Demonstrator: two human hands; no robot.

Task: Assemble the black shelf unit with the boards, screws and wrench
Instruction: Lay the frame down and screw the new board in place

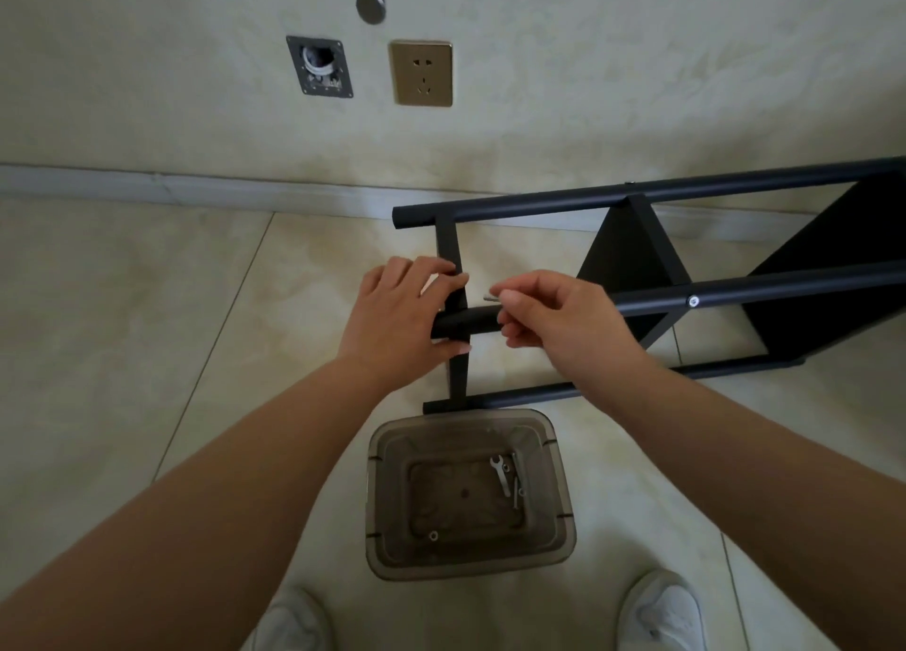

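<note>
The black shelf unit (652, 263) lies on its side on the tiled floor, its tube legs running left to right. My left hand (399, 314) grips the flat end crossbar (453, 243) and the end of the middle tube (470, 321) where they meet. My right hand (559, 314) pinches a small silver screw (490, 298) just above that tube, close to the crossbar. A silver screw head (693, 301) sits farther right on the same tube. A silver wrench (500, 474) lies in the tub below.
A translucent grey plastic tub (387, 503) stands on the floor between my feet and the frame, holding the wrench, loose screws and washers. My white shoes (662, 611) are at the bottom edge. The wall with a socket (421, 73) is just behind the frame.
</note>
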